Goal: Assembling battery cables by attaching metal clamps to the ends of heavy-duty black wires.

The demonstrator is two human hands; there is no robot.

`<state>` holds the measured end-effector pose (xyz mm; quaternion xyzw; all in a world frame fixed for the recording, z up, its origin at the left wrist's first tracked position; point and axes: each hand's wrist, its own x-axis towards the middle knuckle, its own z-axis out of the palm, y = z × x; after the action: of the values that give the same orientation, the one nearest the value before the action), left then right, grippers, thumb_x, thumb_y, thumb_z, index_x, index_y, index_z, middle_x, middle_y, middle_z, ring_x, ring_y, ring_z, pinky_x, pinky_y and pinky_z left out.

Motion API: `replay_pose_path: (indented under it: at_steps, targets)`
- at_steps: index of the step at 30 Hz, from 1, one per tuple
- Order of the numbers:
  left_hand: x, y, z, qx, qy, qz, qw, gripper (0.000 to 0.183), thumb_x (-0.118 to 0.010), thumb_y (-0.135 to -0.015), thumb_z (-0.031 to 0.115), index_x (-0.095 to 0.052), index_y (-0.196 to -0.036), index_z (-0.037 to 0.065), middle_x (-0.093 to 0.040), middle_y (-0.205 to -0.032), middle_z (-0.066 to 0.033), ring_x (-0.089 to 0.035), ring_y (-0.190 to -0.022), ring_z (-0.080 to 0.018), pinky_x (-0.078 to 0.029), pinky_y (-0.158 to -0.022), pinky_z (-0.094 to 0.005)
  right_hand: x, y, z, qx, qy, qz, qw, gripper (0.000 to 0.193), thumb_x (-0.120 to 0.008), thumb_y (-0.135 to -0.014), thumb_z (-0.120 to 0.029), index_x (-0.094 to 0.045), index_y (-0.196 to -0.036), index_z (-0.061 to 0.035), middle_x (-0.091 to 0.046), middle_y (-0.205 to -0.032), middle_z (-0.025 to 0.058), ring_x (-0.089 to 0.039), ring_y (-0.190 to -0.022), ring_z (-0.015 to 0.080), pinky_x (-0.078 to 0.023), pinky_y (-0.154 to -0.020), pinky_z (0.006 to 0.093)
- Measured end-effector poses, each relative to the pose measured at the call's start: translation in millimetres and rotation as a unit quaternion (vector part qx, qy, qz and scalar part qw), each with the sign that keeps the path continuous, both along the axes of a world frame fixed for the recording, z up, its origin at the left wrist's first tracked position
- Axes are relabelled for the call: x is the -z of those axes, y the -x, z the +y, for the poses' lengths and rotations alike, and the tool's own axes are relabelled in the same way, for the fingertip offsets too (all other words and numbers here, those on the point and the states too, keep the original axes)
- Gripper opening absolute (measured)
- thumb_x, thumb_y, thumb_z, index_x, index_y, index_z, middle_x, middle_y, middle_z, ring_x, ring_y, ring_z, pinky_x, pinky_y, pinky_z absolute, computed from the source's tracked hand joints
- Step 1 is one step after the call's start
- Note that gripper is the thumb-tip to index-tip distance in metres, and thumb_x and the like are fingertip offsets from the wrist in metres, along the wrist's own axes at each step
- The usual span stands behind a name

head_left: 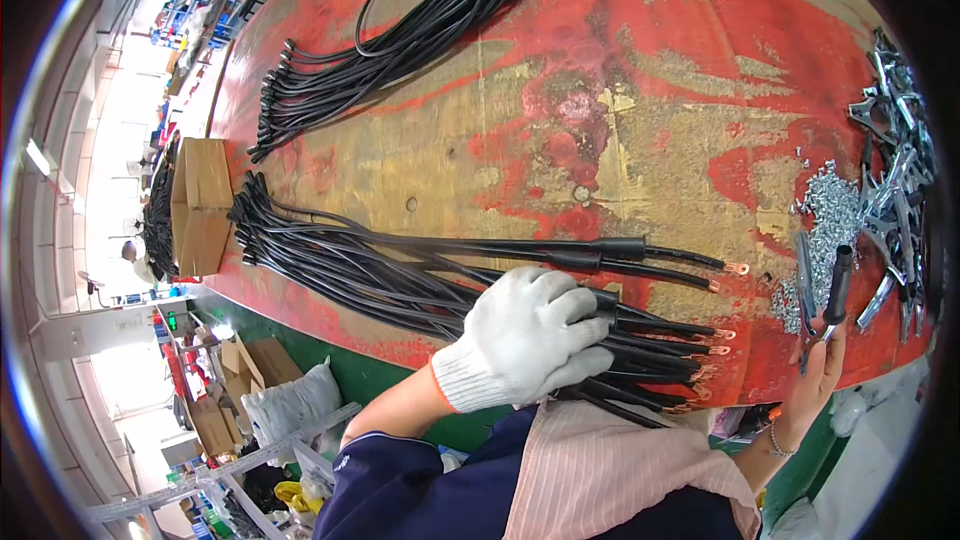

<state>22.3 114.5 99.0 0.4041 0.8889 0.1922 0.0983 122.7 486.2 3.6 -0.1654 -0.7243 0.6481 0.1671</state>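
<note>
My left hand (535,330), in a white knitted glove, lies across a bundle of black cables (350,265), its fingers curled over them. Copper lugs (722,334) tip the cables' right ends, near the table's front edge. Two cables with thick black sleeves (620,246) lie apart on the far side of the bundle. At the right, my bare right hand (822,372) grips what looks like a metal clamp (838,285) with a black handle sleeve, pointing away from me. Its lower part is partly hidden by my fingers.
Small silver screws (830,210) lie heaped beyond my right hand, beside a pile of metal clamps (900,200) at the right edge. Another black cable bundle (400,60) lies at the far left of the worn red table (680,140). A cardboard box (202,205) stands at its left end.
</note>
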Motion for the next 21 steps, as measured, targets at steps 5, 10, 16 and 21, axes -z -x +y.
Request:
replay_pose_path:
  at_steps: [5, 10, 16, 21]
  targets:
    - [-2.0, 14.1, 18.2, 0.042, 0.059, 0.005, 0.997, 0.024, -0.069, -0.081, 0.037, -0.069, -0.085, 0.013, -0.067, -0.082, -0.0020, -0.064, -0.075, -0.0215, -0.050, -0.066, -0.0367, -0.2, -13.9, 8.1, 0.028, -0.009, -0.025, 0.999, 0.042, -0.059, -0.097, -0.027, -0.051, -0.127, 0.0018, -0.061, -0.113, 0.0092, -0.049, -0.071, 0.0086, -0.042, -0.063, 0.0236]
    - [2.1, 53.5, 40.5, 0.058, 0.061, 0.074, 0.994, 0.018, -0.068, -0.079, 0.029, -0.068, -0.092, 0.016, -0.067, -0.078, -0.0024, -0.064, -0.072, -0.0217, -0.050, -0.063, -0.0371, -13.3, -9.3, -5.7, 0.036, -0.023, -0.046, 0.998, 0.037, -0.059, -0.096, -0.021, -0.052, -0.125, 0.0019, -0.060, -0.108, 0.0067, -0.048, -0.071, 0.0062, -0.042, -0.062, 0.0207]
    - [27.5, 63.0, 92.2, 0.131, 0.170, 0.120, 0.969, 0.018, -0.063, -0.081, 0.029, -0.069, -0.093, 0.016, -0.067, -0.078, -0.0014, -0.066, -0.074, -0.0197, -0.052, -0.061, -0.0361, -25.1, 1.2, -8.4, -0.005, 0.007, -0.012, 1.000, 0.037, -0.064, -0.094, -0.020, -0.052, -0.122, 0.0004, -0.053, -0.095, -0.0002, -0.049, -0.075, 0.0051, -0.041, -0.063, 0.0201]
    - [46.2, 49.9, 112.1, 0.161, 0.241, 0.142, 0.946, 0.023, -0.063, -0.082, 0.031, -0.068, -0.092, 0.012, -0.067, -0.079, -0.0031, -0.066, -0.074, -0.0197, -0.054, -0.060, -0.0367, -29.2, -6.3, -8.3, 0.002, 0.040, -0.034, 0.999, 0.039, -0.063, -0.094, -0.018, -0.049, -0.126, 0.0011, -0.057, -0.098, 0.0013, -0.050, -0.076, 0.0052, -0.043, -0.065, 0.0205]
